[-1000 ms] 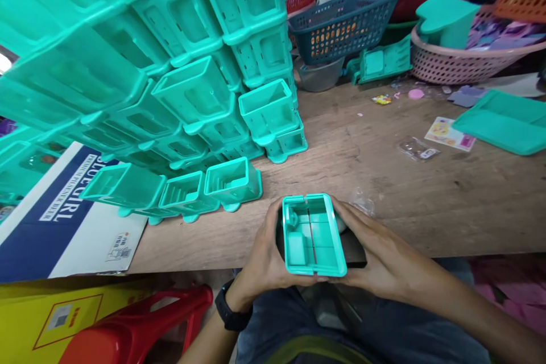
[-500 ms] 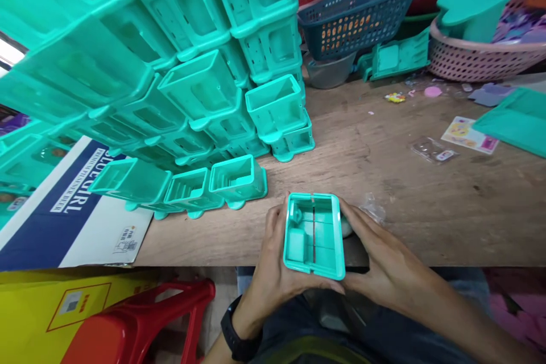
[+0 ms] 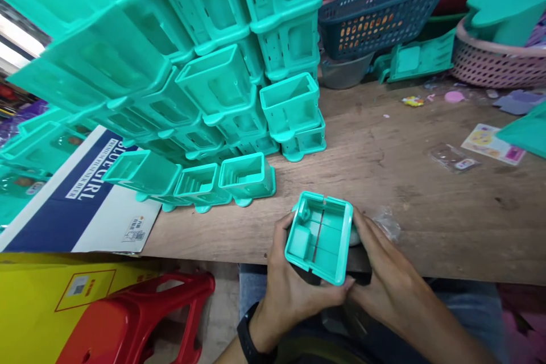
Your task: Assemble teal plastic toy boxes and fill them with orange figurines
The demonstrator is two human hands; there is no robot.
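Note:
Between my hands, at the table's front edge, is a teal plastic box (image 3: 328, 233) with its open top facing me. Inside it I can see a small raised block on the left and a thin dark slit along the wall. My left hand (image 3: 290, 278) grips its left side and near edge, with a dark band on the wrist. My right hand (image 3: 384, 261) wraps its right side. The thumbs come close together at the near edge. Just right of the box lies crumpled clear plastic (image 3: 387, 223), partly behind my right fingers.
Stacked teal boxes (image 3: 213, 5) rise at the left, with several single ones (image 3: 245, 176) in front. A white-and-blue carton (image 3: 85, 199) stands left, above a red stool (image 3: 102, 324). A blue basket (image 3: 379, 17) and pink basket (image 3: 490, 65) sit behind. A sticker card (image 3: 492, 143) lies right.
The view has turned slightly left, so the surroundings appear further right. The box has tilted a little clockwise in my hands, which still hold it.

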